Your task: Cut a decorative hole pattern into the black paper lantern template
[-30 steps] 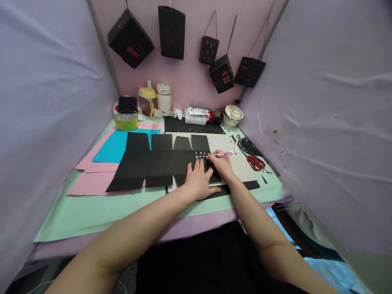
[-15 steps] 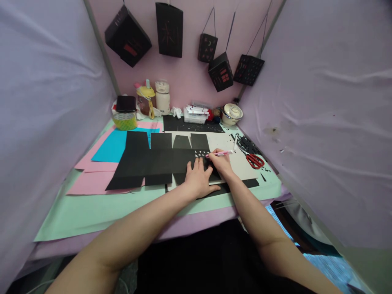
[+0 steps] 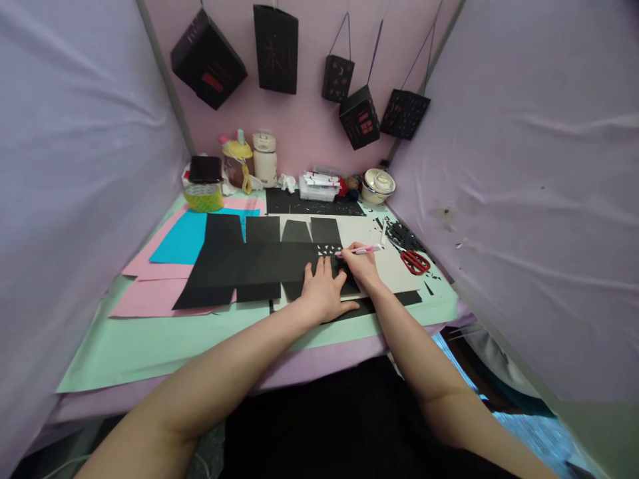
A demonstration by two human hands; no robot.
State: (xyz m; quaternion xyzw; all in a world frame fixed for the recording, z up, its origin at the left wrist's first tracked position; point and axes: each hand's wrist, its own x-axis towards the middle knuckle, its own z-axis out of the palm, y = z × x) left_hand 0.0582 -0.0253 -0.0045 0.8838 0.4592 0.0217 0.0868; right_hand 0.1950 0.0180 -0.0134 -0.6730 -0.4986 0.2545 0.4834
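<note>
A black paper sheet [image 3: 259, 263] with cut flaps along its long edges lies across the table. Small pale triangular cut-outs [image 3: 327, 250] show near its right end. My left hand [image 3: 323, 293] rests flat on that sheet with fingers spread, just below the cut-outs. In my right hand [image 3: 361, 267] is a slim pink-and-white pen-shaped craft knife [image 3: 367, 249], gripped like a pencil. Its tip meets the paper beside the cut-outs and is too small to make out. Under the sheet lies a white board [image 3: 394, 273].
Red-handled scissors [image 3: 415, 262] and black paper scraps [image 3: 404, 234] lie at the right. Blue paper [image 3: 180, 239] and pink paper [image 3: 150, 296] are on the left. Behind stand a bottle [image 3: 265, 163], a box of white pens [image 3: 319, 186] and a lidded bowl [image 3: 378, 185]. Black paper lanterns [image 3: 359, 116] hang above.
The rear end of the craft knife has shifted very slightly to the right. My left hand and the black sheet stay in place.
</note>
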